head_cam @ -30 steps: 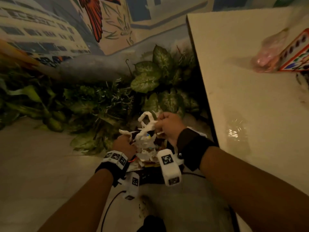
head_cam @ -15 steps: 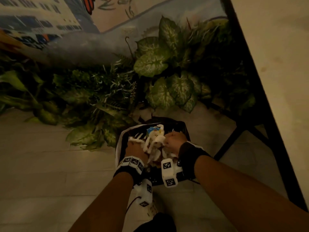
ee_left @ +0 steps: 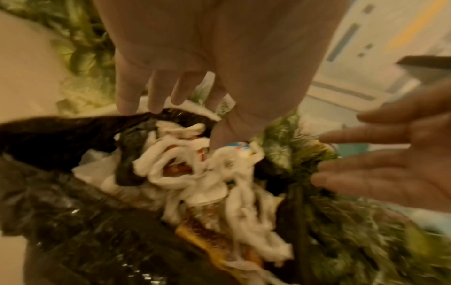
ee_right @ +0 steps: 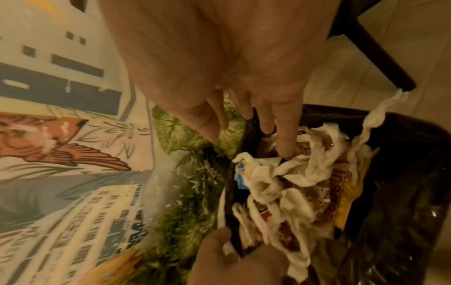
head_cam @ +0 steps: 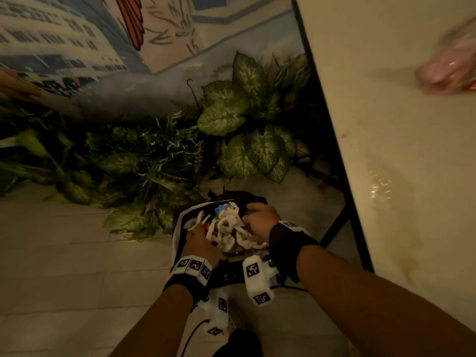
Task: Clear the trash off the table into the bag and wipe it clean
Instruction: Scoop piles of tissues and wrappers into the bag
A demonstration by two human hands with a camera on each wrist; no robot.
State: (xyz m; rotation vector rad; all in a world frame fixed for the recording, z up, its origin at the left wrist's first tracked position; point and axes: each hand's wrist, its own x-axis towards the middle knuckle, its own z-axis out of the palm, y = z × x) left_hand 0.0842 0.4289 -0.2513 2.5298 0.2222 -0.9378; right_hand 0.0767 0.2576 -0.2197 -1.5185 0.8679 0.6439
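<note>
Both hands are at the mouth of the black bag (head_cam: 257, 199) on the floor. The left hand (ee_left: 171, 57) pinches the rim between its fingers (ee_left: 127, 96), holding it wide; the right hand (ee_right: 231, 57), its fingers (ee_right: 284, 135) released and straight, presses the wad of tissue trash (ee_right: 280, 183) just under them, packing it down.

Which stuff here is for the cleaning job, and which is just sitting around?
For the job:
- black bag
- white paper scraps and wrappers going into it
- left hand at the bag's rim
- right hand over the trash
- table
- pink plastic wrapper on the table

Just there:
- leafy plants
- wall mural
</note>
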